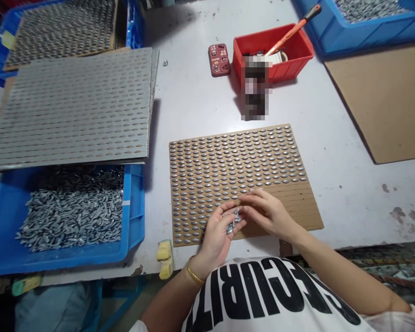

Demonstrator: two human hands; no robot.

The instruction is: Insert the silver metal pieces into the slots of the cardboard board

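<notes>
My left hand is curled palm up around several small pointed-oval metal pieces, low over the cardboard sheet. Beside it, my right hand has its fingers drawn together, tips close to the left fingers; whether a piece is between them is hidden. Rows of the same grey pieces cover the sheet's upper part and its left side. Bare ruled cardboard shows at the lower right, partly under my hands.
At left, a blue bin holds loose metal pieces, with a grey patterned sheet above it. Farther back stand a red box with an orange-handled tool, a dark red case and another blue bin. Yellow blocks sit at the front edge.
</notes>
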